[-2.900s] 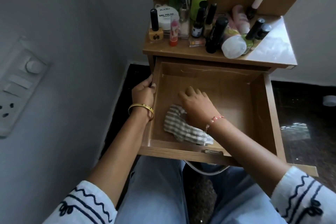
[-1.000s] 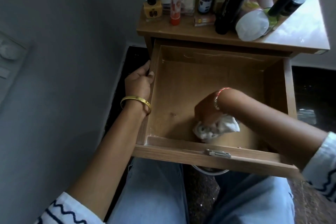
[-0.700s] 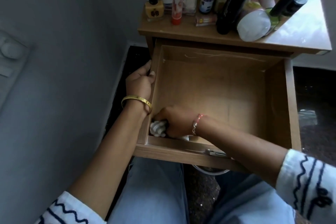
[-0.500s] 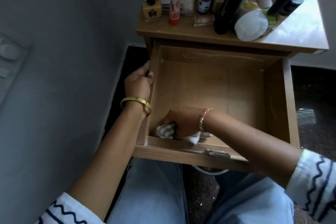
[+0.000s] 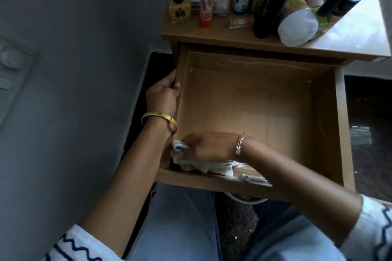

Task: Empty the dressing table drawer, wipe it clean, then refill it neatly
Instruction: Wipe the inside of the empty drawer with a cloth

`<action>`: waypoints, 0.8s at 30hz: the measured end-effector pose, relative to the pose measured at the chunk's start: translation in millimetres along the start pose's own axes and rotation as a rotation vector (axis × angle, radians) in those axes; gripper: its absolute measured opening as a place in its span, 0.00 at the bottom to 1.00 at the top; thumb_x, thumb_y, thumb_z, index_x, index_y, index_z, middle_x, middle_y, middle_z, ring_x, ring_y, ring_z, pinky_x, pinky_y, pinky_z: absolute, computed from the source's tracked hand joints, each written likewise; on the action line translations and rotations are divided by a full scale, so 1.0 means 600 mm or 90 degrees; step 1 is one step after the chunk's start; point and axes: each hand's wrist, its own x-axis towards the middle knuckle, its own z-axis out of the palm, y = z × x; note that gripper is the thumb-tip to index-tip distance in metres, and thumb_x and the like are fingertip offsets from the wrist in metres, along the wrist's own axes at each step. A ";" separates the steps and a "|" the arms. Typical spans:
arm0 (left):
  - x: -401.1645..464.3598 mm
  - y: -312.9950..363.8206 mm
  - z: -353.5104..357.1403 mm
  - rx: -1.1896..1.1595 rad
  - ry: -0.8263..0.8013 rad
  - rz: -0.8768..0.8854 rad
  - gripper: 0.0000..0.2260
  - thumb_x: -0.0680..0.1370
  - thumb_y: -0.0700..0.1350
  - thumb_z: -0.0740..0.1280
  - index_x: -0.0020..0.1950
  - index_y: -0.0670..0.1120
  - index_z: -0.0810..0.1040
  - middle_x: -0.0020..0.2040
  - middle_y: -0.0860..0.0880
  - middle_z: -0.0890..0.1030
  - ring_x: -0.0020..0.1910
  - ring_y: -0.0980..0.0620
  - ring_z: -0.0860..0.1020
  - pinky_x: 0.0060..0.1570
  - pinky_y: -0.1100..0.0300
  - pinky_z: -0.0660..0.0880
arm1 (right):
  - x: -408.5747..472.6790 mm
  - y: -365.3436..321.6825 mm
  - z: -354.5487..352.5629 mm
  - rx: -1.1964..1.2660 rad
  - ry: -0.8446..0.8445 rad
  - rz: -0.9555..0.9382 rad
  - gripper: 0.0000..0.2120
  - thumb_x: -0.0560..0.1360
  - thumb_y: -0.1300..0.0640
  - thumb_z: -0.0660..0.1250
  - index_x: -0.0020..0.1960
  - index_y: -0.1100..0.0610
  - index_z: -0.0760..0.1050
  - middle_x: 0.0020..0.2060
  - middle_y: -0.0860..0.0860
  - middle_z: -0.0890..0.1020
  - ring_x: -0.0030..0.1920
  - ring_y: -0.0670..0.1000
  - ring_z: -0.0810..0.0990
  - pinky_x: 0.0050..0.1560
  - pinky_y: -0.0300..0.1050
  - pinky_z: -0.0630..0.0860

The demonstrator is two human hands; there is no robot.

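Observation:
The wooden drawer is pulled out and holds nothing but a striped white cloth. My right hand presses the bunched cloth into the drawer's near left corner, against the front wall. My left hand grips the drawer's left side wall from outside, thumb over the rim; a gold bangle sits on that wrist. Several cosmetics stand on the dressing table top: a yellow nail polish bottle, a white jar, black tubes.
A grey wall with a switch plate closes in on the left. Dark floor shows to the right of the drawer. My knees in light blue trousers are under the drawer front, where a metal lock plate sits.
My right hand swept the cloth from the drawer's near middle to the near left corner and has pushed it tighter into that corner. The left hand has kept its hold on the side wall.

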 end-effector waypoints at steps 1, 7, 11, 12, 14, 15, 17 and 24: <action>-0.001 0.000 0.001 -0.001 0.000 0.003 0.18 0.76 0.31 0.61 0.64 0.43 0.74 0.57 0.50 0.79 0.57 0.54 0.77 0.58 0.64 0.73 | 0.000 0.001 0.010 -0.010 0.032 -0.016 0.14 0.78 0.49 0.58 0.47 0.57 0.77 0.43 0.54 0.82 0.42 0.50 0.78 0.51 0.49 0.75; -0.003 -0.002 -0.002 0.015 -0.008 -0.002 0.18 0.76 0.33 0.60 0.64 0.45 0.74 0.61 0.49 0.78 0.61 0.52 0.76 0.65 0.54 0.71 | -0.115 0.082 -0.001 -0.124 0.049 0.116 0.10 0.78 0.54 0.61 0.54 0.55 0.78 0.48 0.50 0.83 0.47 0.50 0.80 0.48 0.42 0.76; 0.002 -0.001 -0.004 0.007 -0.010 -0.013 0.18 0.76 0.33 0.60 0.64 0.46 0.75 0.61 0.49 0.78 0.61 0.52 0.76 0.65 0.53 0.71 | -0.119 0.102 -0.019 -0.239 0.039 0.270 0.12 0.77 0.55 0.60 0.52 0.58 0.79 0.48 0.55 0.83 0.47 0.53 0.80 0.47 0.44 0.75; 0.002 -0.001 -0.004 0.006 -0.008 -0.017 0.18 0.76 0.33 0.60 0.64 0.46 0.75 0.61 0.49 0.78 0.61 0.52 0.76 0.65 0.53 0.71 | -0.105 0.097 -0.016 -0.249 0.063 0.268 0.12 0.76 0.55 0.60 0.53 0.59 0.79 0.48 0.55 0.83 0.48 0.54 0.80 0.48 0.45 0.75; 0.001 -0.001 -0.004 0.006 -0.007 -0.016 0.18 0.76 0.33 0.60 0.64 0.46 0.75 0.61 0.49 0.78 0.61 0.52 0.76 0.65 0.55 0.71 | -0.062 0.083 -0.004 -0.240 0.130 0.209 0.12 0.76 0.54 0.62 0.51 0.59 0.80 0.47 0.56 0.83 0.48 0.56 0.81 0.50 0.47 0.77; 0.001 -0.001 -0.003 0.007 -0.007 -0.011 0.18 0.76 0.32 0.60 0.64 0.45 0.75 0.61 0.49 0.78 0.61 0.52 0.76 0.64 0.56 0.71 | -0.037 0.071 0.005 -0.210 0.162 0.157 0.12 0.75 0.53 0.62 0.49 0.59 0.80 0.46 0.57 0.83 0.47 0.57 0.81 0.49 0.49 0.78; 0.001 -0.001 -0.002 0.003 -0.009 -0.003 0.18 0.76 0.32 0.60 0.64 0.44 0.74 0.61 0.48 0.78 0.60 0.53 0.76 0.62 0.60 0.72 | 0.009 0.047 0.017 -0.130 0.208 0.065 0.11 0.75 0.54 0.63 0.47 0.60 0.80 0.44 0.58 0.83 0.42 0.56 0.80 0.44 0.46 0.74; -0.001 -0.003 0.001 0.000 -0.004 -0.001 0.18 0.77 0.32 0.60 0.65 0.43 0.73 0.58 0.52 0.78 0.58 0.55 0.76 0.61 0.63 0.72 | 0.034 0.013 -0.006 -0.127 0.062 0.039 0.14 0.78 0.61 0.58 0.61 0.64 0.75 0.57 0.60 0.79 0.54 0.54 0.77 0.44 0.35 0.67</action>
